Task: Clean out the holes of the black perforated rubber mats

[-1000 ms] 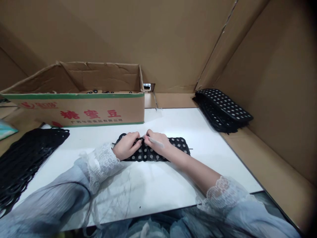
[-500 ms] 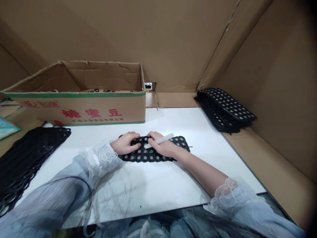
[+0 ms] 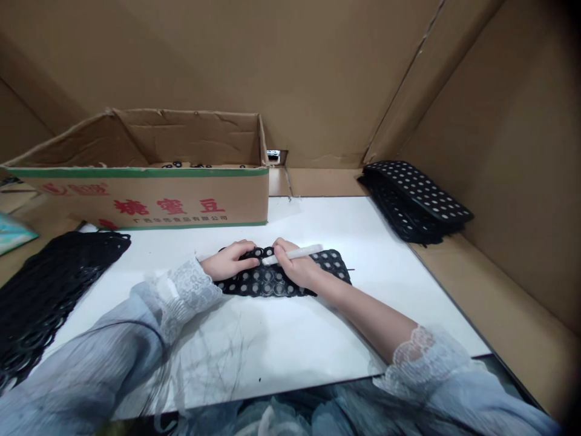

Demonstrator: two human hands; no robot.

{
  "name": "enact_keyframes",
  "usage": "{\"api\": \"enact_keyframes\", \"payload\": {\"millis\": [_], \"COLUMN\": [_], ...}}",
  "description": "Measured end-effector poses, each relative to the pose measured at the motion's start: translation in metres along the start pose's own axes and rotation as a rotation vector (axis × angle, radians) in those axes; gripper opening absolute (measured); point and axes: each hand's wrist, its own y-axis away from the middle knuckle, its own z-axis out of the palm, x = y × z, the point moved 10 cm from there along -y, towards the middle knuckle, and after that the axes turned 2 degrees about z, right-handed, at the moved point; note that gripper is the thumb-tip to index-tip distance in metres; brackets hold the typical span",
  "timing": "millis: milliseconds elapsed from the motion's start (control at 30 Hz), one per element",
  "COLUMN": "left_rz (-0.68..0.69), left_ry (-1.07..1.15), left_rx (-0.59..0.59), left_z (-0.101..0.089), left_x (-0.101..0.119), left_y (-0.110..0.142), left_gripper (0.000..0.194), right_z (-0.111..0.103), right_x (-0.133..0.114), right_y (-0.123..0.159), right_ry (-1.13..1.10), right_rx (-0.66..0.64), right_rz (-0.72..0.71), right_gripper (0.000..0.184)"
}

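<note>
A black rubber sheet full of round holes (image 3: 333, 265) lies flat on the white table top (image 3: 318, 339). My left hand (image 3: 229, 261) rests on the sheet's left end, fingers curled and pressing down on it. My right hand (image 3: 297, 269) sits on the middle of the sheet, closed around a thin white stick-like tool (image 3: 297, 253). The tool's tip points left and touches the sheet close to my left fingertips.
An open cardboard box (image 3: 149, 197) with small black rings inside stands at the back left. A heap of black perforated sheets (image 3: 40, 290) lies at the left; a neat stack of similar sheets (image 3: 417, 197) sits at the back right. Cardboard walls enclose the table.
The white tool has swung flatter, its far end now pointing right. Both hands have shifted slightly on the sheet; the sheet has stayed where it was.
</note>
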Motion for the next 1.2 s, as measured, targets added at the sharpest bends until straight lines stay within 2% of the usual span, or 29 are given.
{"api": "enact_keyframes", "payload": {"millis": [267,433,667,800,1000,1200], "left_rz": [-0.006,-0.059,-0.064,-0.032,-0.007,-0.047], "left_ry": [-0.053,-0.078,-0.252,-0.317,-0.193,0.195], "left_rx": [0.05,0.115,0.171,0.195,0.208,0.18], "left_z": [-0.001,-0.001,0.001,0.002,-0.003,-0.006], "left_x": [-0.003,-0.007,0.003,0.01,0.012,0.005], "left_y": [-0.001,0.0,0.004,0.006,0.005,-0.001], "left_gripper": [0.019,0.019,0.017,0.016,0.02,0.019], "right_z": [-0.001,0.0,0.0,0.005,-0.004,-0.021], "right_x": [0.003,0.004,-0.008,-0.007,-0.001,-0.006], "right_y": [0.0,0.0,-0.003,-0.01,-0.015,-0.016], "right_ry": [-0.002,-0.007,0.394,0.501,0.534,0.536], "right_rx": [0.048,0.058,0.128,0.103,0.111,0.166], "right_rz": [0.043,0.074,0.041,0.027,0.042,0.026], "right_gripper": [0.03,0.035,0.021,0.021,0.02,0.022]}}
